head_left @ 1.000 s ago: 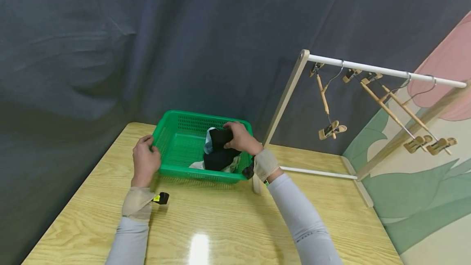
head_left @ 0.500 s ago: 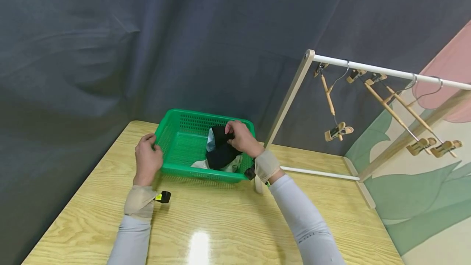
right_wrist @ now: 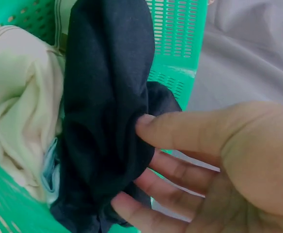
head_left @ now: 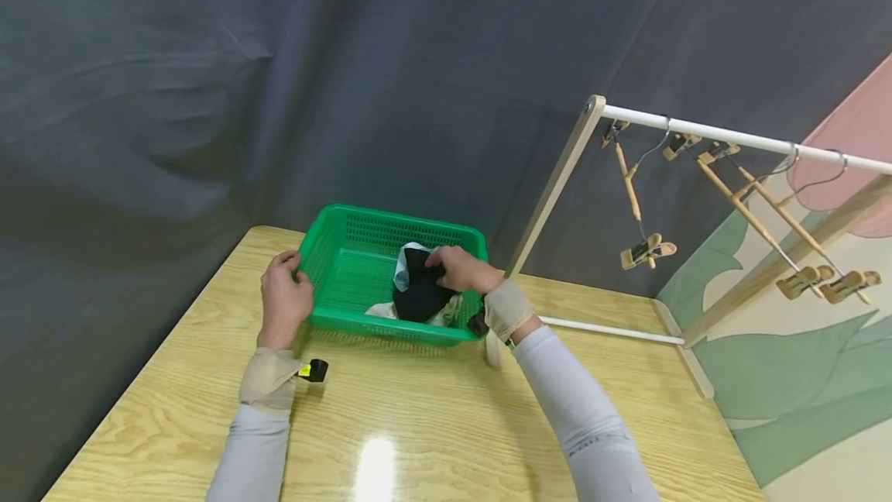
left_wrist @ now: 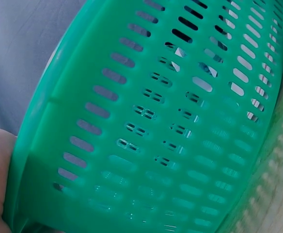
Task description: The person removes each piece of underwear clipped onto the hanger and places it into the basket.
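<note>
A green plastic basket (head_left: pixel 348 321) stands at the table's far side. My left hand (head_left: pixel 286 302) holds its left rim; the left wrist view shows the slotted basket wall (left_wrist: pixel 49 131) with part of that hand at the edge. Inside the basket's right half my right hand (head_left: pixel 461 268) pinches a black cloth garment (head_left: pixel 420 297), thumb on one side and fingers on the other. The garment (right_wrist: pixel 107 73) is bunched, so its kind cannot be told. Beside it lie a light blue cloth (head_left: pixel 402 273) and a cream cloth (right_wrist: pixel 25 92), both partly hidden.
Right of the basket stands a rack with a white top rail (head_left: pixel 732 136) and wooden posts. Several wooden clip hangers (head_left: pixel 631 184) hang from it. A dark curtain (head_left: pixel 390 84) backs the light wooden table (head_left: pixel 418 409).
My right hand has dipped slightly, and the black garment's raised part has shifted under it. My left hand stays at the rim. The head view has shifted a little.
</note>
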Action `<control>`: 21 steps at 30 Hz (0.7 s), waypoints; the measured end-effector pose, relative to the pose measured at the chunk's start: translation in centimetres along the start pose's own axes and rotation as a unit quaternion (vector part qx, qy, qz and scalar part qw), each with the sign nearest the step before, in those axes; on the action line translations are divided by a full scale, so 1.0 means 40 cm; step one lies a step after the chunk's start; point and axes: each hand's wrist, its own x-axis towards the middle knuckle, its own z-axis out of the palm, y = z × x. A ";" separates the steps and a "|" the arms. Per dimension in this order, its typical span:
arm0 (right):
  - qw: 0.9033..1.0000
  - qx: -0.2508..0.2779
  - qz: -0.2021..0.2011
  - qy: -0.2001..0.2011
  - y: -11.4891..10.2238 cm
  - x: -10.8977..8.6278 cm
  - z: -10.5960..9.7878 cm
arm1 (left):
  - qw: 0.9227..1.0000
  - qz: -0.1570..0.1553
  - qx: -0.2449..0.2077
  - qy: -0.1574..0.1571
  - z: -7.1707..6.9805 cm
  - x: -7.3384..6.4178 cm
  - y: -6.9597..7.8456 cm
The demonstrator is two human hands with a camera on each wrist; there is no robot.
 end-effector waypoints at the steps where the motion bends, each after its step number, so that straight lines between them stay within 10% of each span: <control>1: 1.000 0.001 0.005 -0.011 -0.001 -0.001 0.000 | 1.000 0.000 -0.001 0.000 0.002 0.001 0.001; 14: 0.996 0.070 0.018 -0.054 0.051 -0.036 0.002 | 0.999 0.031 0.020 0.026 0.052 0.020 -0.005; 21: 0.994 0.108 -0.015 0.020 0.030 -0.047 0.009 | 0.978 0.173 -0.013 0.115 0.046 0.039 0.014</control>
